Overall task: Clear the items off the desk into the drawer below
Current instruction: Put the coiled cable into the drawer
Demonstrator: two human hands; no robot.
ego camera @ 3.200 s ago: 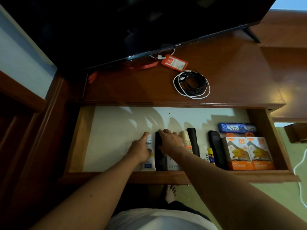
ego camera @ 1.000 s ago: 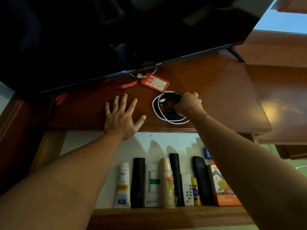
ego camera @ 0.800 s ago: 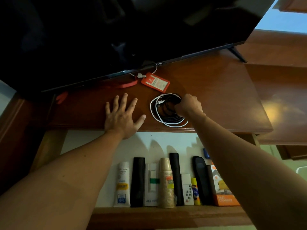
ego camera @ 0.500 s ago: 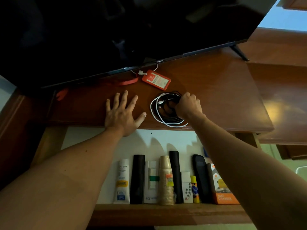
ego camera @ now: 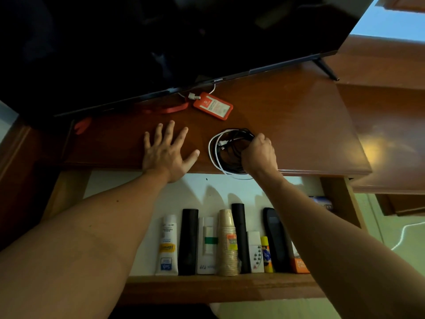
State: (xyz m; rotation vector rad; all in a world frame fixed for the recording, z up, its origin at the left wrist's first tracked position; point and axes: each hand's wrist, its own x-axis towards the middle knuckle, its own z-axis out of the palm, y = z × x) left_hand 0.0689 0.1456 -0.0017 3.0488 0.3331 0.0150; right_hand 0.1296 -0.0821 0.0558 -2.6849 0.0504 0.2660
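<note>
A coil of black and white cables (ego camera: 226,153) lies at the front edge of the wooden desk (ego camera: 299,125), its near loops hanging just over the edge. My right hand (ego camera: 258,155) is shut on the coil's right side. My left hand (ego camera: 165,153) lies flat on the desk with fingers spread, holding nothing. An orange card holder (ego camera: 212,105) with a red lanyard (ego camera: 165,109) lies further back, under the TV's lower edge. Below, the open drawer (ego camera: 218,287) holds a row of items against its front wall.
A large black TV (ego camera: 161,42) stands over the desk's back, its foot (ego camera: 325,69) at the right. In the drawer lie a white tube (ego camera: 166,247), black remotes (ego camera: 188,240), stacked paper cups (ego camera: 227,240) and an orange box (ego camera: 299,263). The drawer's white floor (ego camera: 110,183) shows at left.
Both hands left the drawer and came up to the desk. The right hand closed on the cable coil and has pulled it toward the front edge. The left hand stays flat.
</note>
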